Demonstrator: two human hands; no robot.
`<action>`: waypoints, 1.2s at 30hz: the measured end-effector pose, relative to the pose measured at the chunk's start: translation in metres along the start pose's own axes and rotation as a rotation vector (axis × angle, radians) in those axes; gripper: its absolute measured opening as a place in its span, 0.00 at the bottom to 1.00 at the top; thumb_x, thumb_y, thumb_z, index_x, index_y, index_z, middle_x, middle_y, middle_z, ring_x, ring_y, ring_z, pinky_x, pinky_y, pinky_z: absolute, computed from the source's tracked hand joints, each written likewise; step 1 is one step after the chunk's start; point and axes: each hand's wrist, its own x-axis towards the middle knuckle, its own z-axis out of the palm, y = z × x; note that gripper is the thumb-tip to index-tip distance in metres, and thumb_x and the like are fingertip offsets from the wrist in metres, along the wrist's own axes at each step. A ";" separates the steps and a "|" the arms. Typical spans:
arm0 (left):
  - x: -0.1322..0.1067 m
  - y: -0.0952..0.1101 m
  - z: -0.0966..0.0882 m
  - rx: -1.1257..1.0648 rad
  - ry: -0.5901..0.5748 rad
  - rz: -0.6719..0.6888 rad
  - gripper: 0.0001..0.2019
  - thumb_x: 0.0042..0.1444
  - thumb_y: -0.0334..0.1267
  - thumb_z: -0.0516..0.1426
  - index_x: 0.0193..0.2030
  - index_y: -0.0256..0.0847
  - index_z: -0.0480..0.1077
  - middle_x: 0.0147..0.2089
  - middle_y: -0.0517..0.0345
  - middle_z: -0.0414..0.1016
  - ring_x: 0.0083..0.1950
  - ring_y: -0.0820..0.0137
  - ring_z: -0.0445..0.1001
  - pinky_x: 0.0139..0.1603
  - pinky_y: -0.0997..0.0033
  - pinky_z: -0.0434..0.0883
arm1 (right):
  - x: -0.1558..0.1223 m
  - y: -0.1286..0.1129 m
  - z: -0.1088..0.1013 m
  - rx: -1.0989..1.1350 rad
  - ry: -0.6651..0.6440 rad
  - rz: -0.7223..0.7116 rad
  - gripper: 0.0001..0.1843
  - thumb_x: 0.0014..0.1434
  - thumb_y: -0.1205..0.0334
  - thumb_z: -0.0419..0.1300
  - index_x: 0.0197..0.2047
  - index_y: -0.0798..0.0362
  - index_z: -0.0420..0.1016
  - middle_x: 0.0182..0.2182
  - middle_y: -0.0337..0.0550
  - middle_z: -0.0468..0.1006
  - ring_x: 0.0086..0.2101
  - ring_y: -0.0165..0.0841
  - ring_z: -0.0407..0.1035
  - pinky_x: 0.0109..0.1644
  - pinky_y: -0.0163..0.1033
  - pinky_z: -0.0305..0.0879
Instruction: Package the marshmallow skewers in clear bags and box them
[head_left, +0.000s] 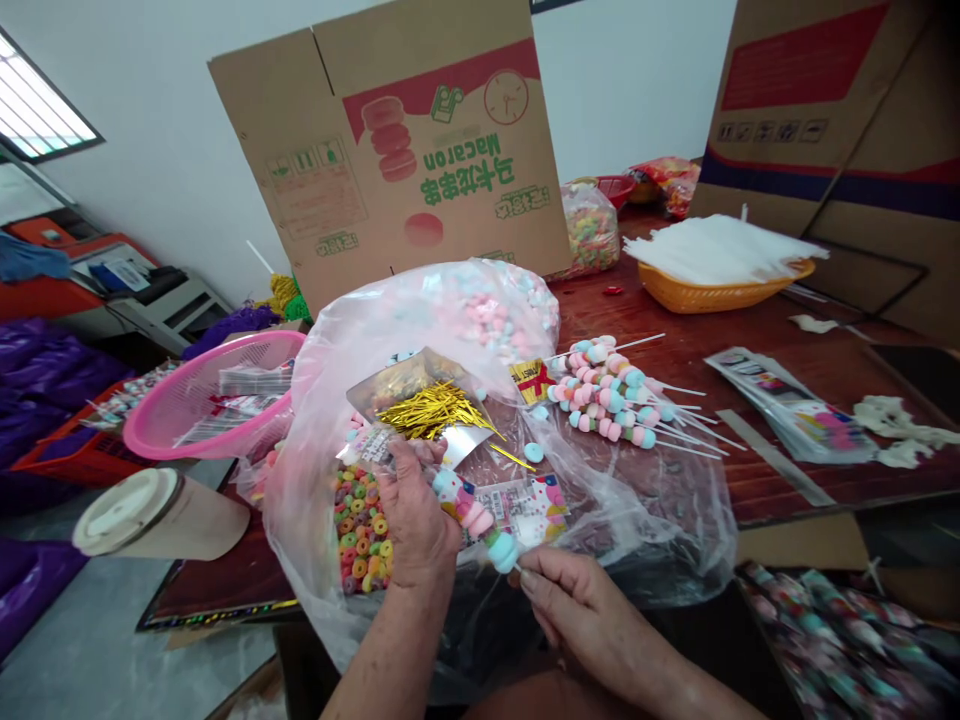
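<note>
Left hand [416,520] closed around the upper part of a candy skewer [474,518] of pink and blue marshmallow pieces, also pinching a small printed packet [375,445] against the palm. Right hand [577,600] gripping the skewer's lower end, fingers narrowed on the stick just below the last blue piece. Skewer tilted, running from upper left to lower right between both hands, above a large clear plastic bag [645,500] spread over the tabletop [750,350]. Strip of coloured ring candies [364,535] lying just beside the left hand, inside the bag's folds. Packet of gold twist ties [431,408] resting beyond the left hand. Pile of finished skewers [611,395] lying on the bag's far right part, sticks pointing right. Printed wrapper [529,505] under the held skewer. Pink basket [214,395] at left, lidded cup [154,515] near it on its side. Orange tray of white sticks [716,265] at far right. Cardboard box [390,150] standing upright behind.
</note>
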 end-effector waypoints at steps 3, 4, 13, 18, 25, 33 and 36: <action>0.002 0.002 -0.006 -0.050 -0.052 -0.062 0.21 0.42 0.55 0.63 0.21 0.39 0.62 0.18 0.67 0.65 0.24 0.76 0.69 0.37 0.71 0.71 | -0.002 0.001 -0.001 -0.147 0.083 -0.129 0.19 0.62 0.52 0.47 0.26 0.54 0.65 0.19 0.34 0.61 0.22 0.26 0.55 0.26 0.32 0.52; 0.002 0.003 -0.008 -0.083 -0.093 -0.110 0.21 0.41 0.55 0.63 0.22 0.39 0.64 0.18 0.67 0.65 0.24 0.76 0.68 0.39 0.70 0.71 | -0.002 0.000 -0.001 -0.187 0.110 -0.172 0.18 0.62 0.53 0.47 0.27 0.54 0.66 0.19 0.34 0.62 0.23 0.27 0.55 0.27 0.32 0.52; -0.015 -0.006 -0.010 -0.187 -0.306 -0.370 0.19 0.46 0.52 0.62 0.40 0.41 0.70 0.17 0.70 0.64 0.22 0.77 0.68 0.44 0.66 0.71 | 0.005 -0.009 0.002 -0.265 0.175 -0.266 0.15 0.62 0.58 0.47 0.27 0.54 0.66 0.19 0.34 0.62 0.22 0.27 0.55 0.26 0.32 0.53; -0.029 -0.018 -0.007 -0.133 -0.306 -0.442 0.17 0.46 0.51 0.63 0.32 0.37 0.70 0.16 0.67 0.66 0.22 0.76 0.69 0.39 0.68 0.72 | 0.015 -0.008 -0.001 -0.342 0.261 -0.318 0.15 0.62 0.61 0.46 0.27 0.54 0.66 0.22 0.38 0.67 0.24 0.28 0.60 0.29 0.33 0.56; -0.025 -0.017 -0.003 -0.091 -0.217 -0.497 0.13 0.43 0.42 0.66 0.27 0.37 0.68 0.14 0.71 0.62 0.17 0.79 0.64 0.40 0.67 0.72 | 0.006 0.008 -0.004 -0.621 0.283 -0.357 0.16 0.63 0.63 0.42 0.27 0.53 0.65 0.22 0.42 0.71 0.22 0.30 0.64 0.27 0.35 0.56; -0.051 -0.038 -0.008 0.180 -0.234 -0.521 0.18 0.51 0.50 0.58 0.21 0.38 0.67 0.20 0.62 0.69 0.25 0.73 0.70 0.37 0.71 0.70 | 0.031 0.004 0.009 -0.620 0.408 -0.337 0.15 0.61 0.64 0.41 0.27 0.52 0.63 0.23 0.47 0.73 0.24 0.34 0.66 0.27 0.37 0.56; -0.051 -0.034 -0.010 0.280 -0.322 -0.516 0.16 0.53 0.50 0.56 0.27 0.38 0.73 0.26 0.57 0.73 0.31 0.67 0.72 0.41 0.68 0.69 | 0.034 0.006 0.011 -0.584 0.422 -0.362 0.13 0.59 0.66 0.42 0.28 0.52 0.63 0.22 0.46 0.73 0.24 0.33 0.65 0.27 0.36 0.56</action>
